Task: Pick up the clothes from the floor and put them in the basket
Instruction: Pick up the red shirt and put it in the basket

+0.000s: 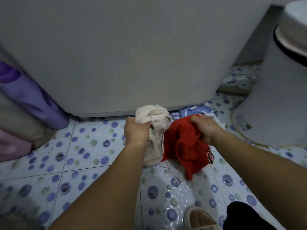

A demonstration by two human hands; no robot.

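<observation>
My left hand (135, 130) grips a bunched cream garment (154, 118) that hangs down from the fist. Right beside it, my right hand (205, 126) grips a red garment (184, 146), whose lower part trails onto the tiled floor. Behind my right hand a blue-and-white striped garment (197, 111) lies on the floor at the base of the big grey appliance. A pale thin cloth (169, 168) lies on the tiles under the red garment. No basket is plainly recognisable in this view.
A large grey appliance (116, 55) fills the space ahead. A grey bin (274, 105) with a dark rim stands at the right. Purple and pink fabric (33, 100) hangs at the left. My slippered foot (199, 218) stands on the dotted tiles at the bottom.
</observation>
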